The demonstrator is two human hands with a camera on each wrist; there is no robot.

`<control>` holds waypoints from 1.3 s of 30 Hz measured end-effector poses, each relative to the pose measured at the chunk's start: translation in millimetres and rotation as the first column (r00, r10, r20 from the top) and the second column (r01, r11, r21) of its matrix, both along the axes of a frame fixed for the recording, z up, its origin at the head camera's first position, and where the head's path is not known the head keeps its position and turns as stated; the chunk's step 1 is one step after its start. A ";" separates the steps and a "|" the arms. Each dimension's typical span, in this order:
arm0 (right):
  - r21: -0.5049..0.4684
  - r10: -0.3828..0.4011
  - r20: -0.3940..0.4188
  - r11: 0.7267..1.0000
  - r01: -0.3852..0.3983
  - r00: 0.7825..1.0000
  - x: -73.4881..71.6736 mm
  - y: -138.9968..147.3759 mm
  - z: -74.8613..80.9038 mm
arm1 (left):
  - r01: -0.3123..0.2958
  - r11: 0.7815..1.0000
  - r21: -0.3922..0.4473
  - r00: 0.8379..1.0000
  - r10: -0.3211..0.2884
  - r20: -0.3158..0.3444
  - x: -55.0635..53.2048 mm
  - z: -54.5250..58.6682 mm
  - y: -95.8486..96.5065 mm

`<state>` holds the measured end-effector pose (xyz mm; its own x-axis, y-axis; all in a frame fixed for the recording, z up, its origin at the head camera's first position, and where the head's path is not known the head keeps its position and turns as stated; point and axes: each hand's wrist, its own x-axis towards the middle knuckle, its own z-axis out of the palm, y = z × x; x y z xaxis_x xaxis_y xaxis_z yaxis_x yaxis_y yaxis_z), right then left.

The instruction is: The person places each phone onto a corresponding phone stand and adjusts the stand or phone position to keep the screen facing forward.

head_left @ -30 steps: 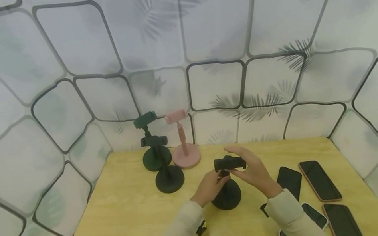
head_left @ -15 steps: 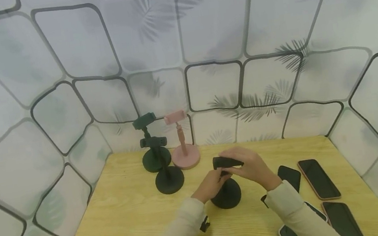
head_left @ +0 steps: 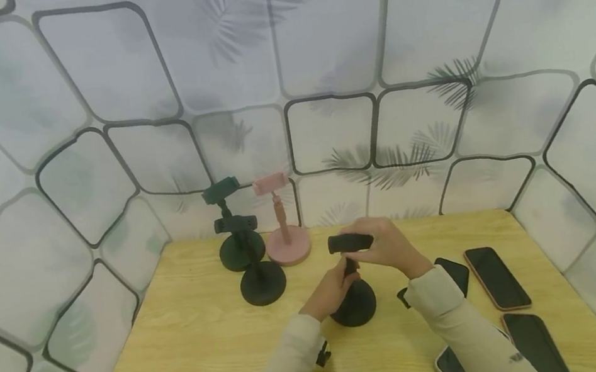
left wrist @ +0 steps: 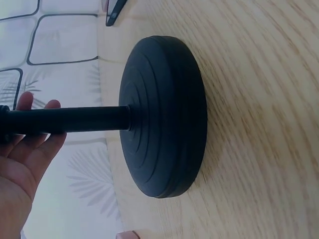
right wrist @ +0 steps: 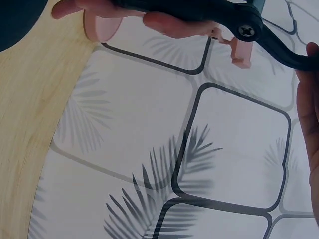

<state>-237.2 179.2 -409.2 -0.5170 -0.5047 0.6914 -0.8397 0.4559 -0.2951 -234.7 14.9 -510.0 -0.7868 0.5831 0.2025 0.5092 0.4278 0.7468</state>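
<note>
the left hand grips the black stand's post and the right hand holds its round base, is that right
Not quite: the head view shows the right hand on the top holder, not the round base. The left hand does grip the post.

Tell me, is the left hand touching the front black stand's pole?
Touching. The left wrist view shows the left hand wrapped around the pole, with fingertips poking out past its other edge.

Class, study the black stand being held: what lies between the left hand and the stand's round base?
Only a bare stretch of black post lies between the left hand and the round base; the left wrist view shows this.
</note>
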 end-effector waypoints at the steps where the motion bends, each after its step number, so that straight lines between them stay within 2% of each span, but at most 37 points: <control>1: -0.001 -0.005 0.012 1.000 0.005 1.000 -0.6 -0.1 0.2 | 0.002 1.000 -0.001 1.000 -0.002 0.004 0.2 -0.1 0.0; 5: 0.017 -0.020 0.040 1.000 0.019 0.999 -0.1 -0.5 0.5 | 0.005 1.000 -0.004 1.000 -0.005 0.003 0.3 1.3 -0.4; 11: 0.064 -0.058 0.003 0.996 0.057 0.998 3.1 0.6 -2.2 | 0.000 0.999 -0.051 0.999 -0.002 -0.032 -3.9 6.3 -4.6; 14: 0.039 -0.105 0.050 0.994 0.103 0.993 8.9 7.2 -5.7 | 0.000 0.998 -0.055 1.000 0.000 0.000 -3.9 6.0 -5.0; 18: -0.013 -0.203 0.158 0.978 0.208 0.966 18.6 28.3 -18.8 | 0.005 1.000 -0.026 1.000 -0.005 0.029 -3.0 5.1 -4.7; 20: -0.005 -0.260 0.208 0.964 0.267 0.943 21.7 43.6 -27.9 | 0.002 1.000 -0.027 1.000 -0.001 0.026 -3.3 5.5 -5.1; 22: 0.056 -0.336 0.261 0.941 0.333 0.905 23.5 62.5 -37.2 | 0.000 1.000 -0.027 0.999 0.001 0.037 -4.3 6.1 -6.0; 23: 0.110 -0.384 0.292 0.923 0.368 0.876 23.9 73.3 -41.4 | -0.007 0.999 -0.032 0.999 0.008 0.039 -5.4 6.0 -6.5; 26: 0.287 -0.530 0.364 0.846 0.449 0.766 20.4 111.5 -55.1 | -0.020 0.999 -0.025 0.999 0.021 0.032 -10.6 6.5 -7.4; 29: 0.414 -0.638 0.389 0.766 0.492 0.665 15.7 154.9 -72.9 | -0.028 0.999 -0.024 1.000 0.028 0.006 -16.6 5.6 -6.9; 33: 0.490 -0.718 0.395 0.692 0.530 0.573 16.8 205.5 -101.9 | -0.016 0.999 -0.031 1.000 0.016 -0.002 -20.2 1.5 -4.6; 35: 0.530 -0.754 0.408 0.655 0.539 0.515 19.3 223.5 -115.3 | -0.013 0.999 -0.032 1.000 0.013 -0.006 -19.9 -1.0 -3.5; 38: 0.573 -0.787 0.450 0.617 0.540 0.422 21.8 241.5 -130.3 | -0.018 1.000 -0.026 1.000 0.017 -0.008 -17.6 -3.4 -2.1; 39: 0.577 -0.791 0.457 0.611 0.541 0.407 22.0 244.0 -132.7 | -0.020 0.999 -0.028 1.000 0.020 -0.009 -16.4 -3.9 -1.8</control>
